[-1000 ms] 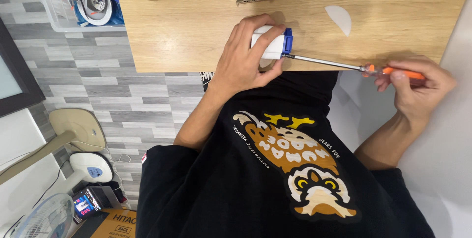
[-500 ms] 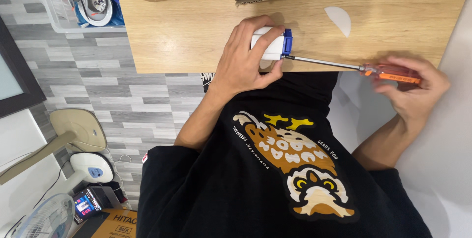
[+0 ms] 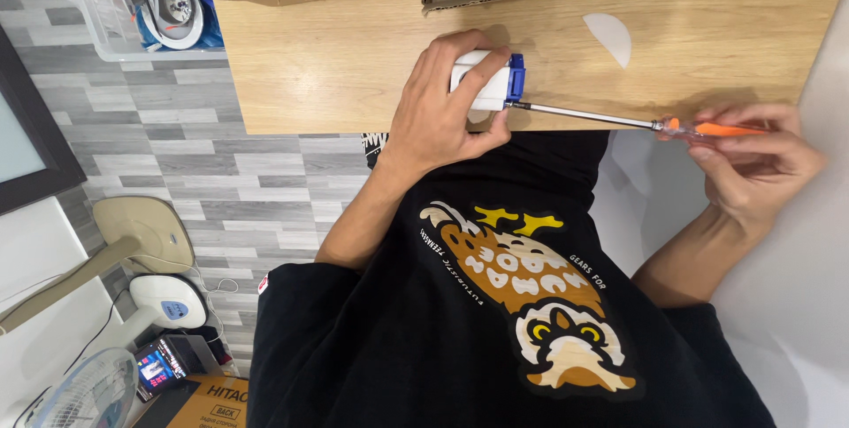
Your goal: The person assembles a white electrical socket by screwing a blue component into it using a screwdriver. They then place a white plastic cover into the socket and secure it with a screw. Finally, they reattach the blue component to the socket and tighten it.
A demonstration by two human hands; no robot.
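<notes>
Fingers of the left hand (image 3: 438, 114) are clenched around a white plastic part with a blue end (image 3: 489, 83) at the desk's (image 3: 354, 57) near edge — a screwdriver (image 3: 619, 120) is driven into it, its orange handle pinched by the right hand (image 3: 752, 163).

head cam, looks down, close over table edge (image 3: 354, 83).

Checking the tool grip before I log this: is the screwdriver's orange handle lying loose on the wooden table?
No, the right hand holds the screwdriver by its handle, off the table edge.
</notes>
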